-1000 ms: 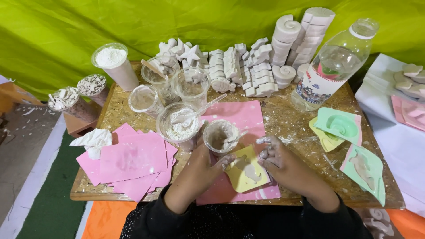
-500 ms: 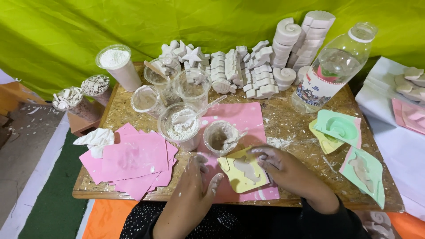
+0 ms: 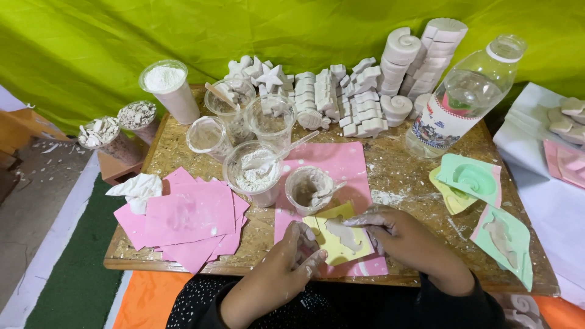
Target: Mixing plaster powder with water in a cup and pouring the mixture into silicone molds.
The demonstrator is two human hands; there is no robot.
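A yellow mould (image 3: 339, 239) filled with grey-white plaster lies on a pink sheet (image 3: 341, 164) near the table's front edge. My left hand (image 3: 298, 256), smeared with plaster, holds the mould's left edge. My right hand (image 3: 396, 231) grips its right edge with fingers curled on the rim. Just behind the mould stands a small cup of wet plaster (image 3: 308, 187) with a stirrer in it.
A tub of dry powder (image 3: 253, 170), several empty plastic cups (image 3: 207, 135), a stack of pink moulds (image 3: 189, 216), green moulds (image 3: 481, 183) at right, a clear water bottle (image 3: 460, 100), and rows of white plaster casts (image 3: 341, 97) at the back crowd the chipboard table (image 3: 420, 164).
My left hand pulled back off the mould and has returned to its left edge. The yellow mould has shifted slightly on the pink sheet; my right hand stayed on it.
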